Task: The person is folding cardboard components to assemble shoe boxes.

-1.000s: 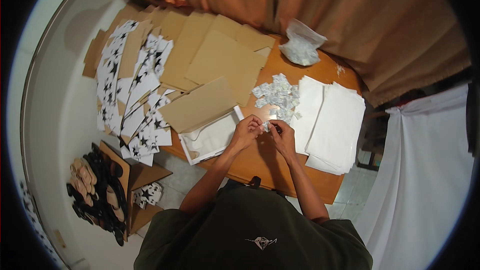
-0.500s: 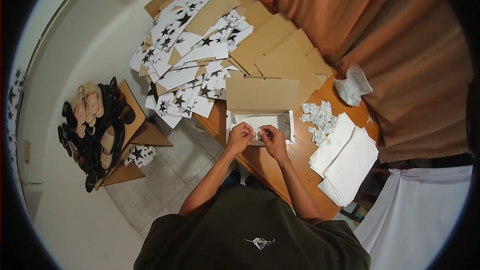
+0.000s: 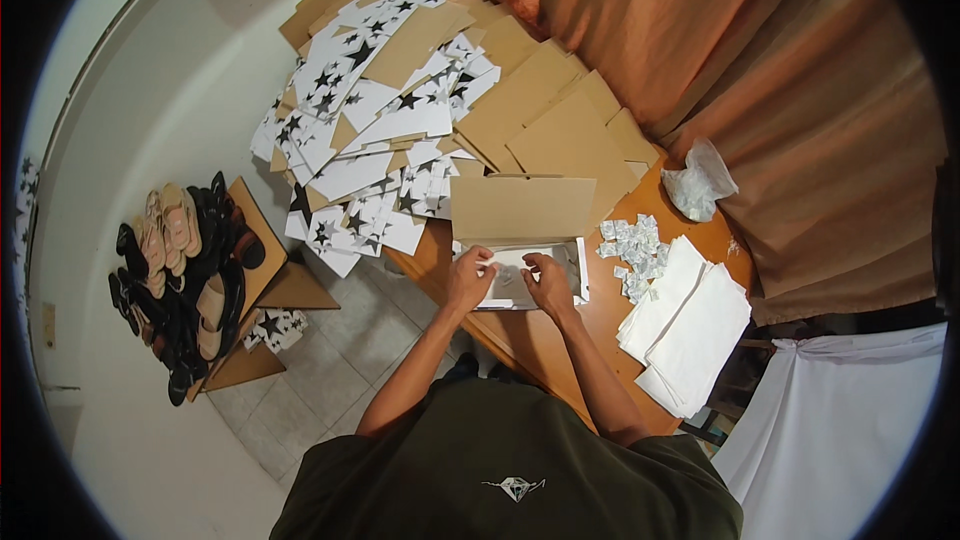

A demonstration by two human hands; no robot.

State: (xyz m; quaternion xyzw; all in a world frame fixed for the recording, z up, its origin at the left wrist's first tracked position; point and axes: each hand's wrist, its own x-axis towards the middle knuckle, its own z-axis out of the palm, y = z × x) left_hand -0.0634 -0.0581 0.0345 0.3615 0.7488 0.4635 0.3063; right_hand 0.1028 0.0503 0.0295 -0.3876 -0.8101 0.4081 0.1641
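An open cardboard box (image 3: 520,210) with a white inside lies on the wooden table (image 3: 520,340), its brown lid standing up at the back. My left hand (image 3: 468,278) rests on the box's left front edge, pinching something small and white. My right hand (image 3: 548,282) is over the box's middle, fingers curled down into it. What the right fingers hold is too small to tell.
Several small white packets (image 3: 632,245) lie right of the box, beside stacks of white paper sheets (image 3: 685,325) and a clear plastic bag (image 3: 700,182). Flat star-printed and brown cardboard sheets (image 3: 390,110) pile up behind. Sandals (image 3: 180,270) fill a box on the floor at left.
Both hands have moved from the small white packets to the open box and now reach into it. The view has swung, so the table sits further right.
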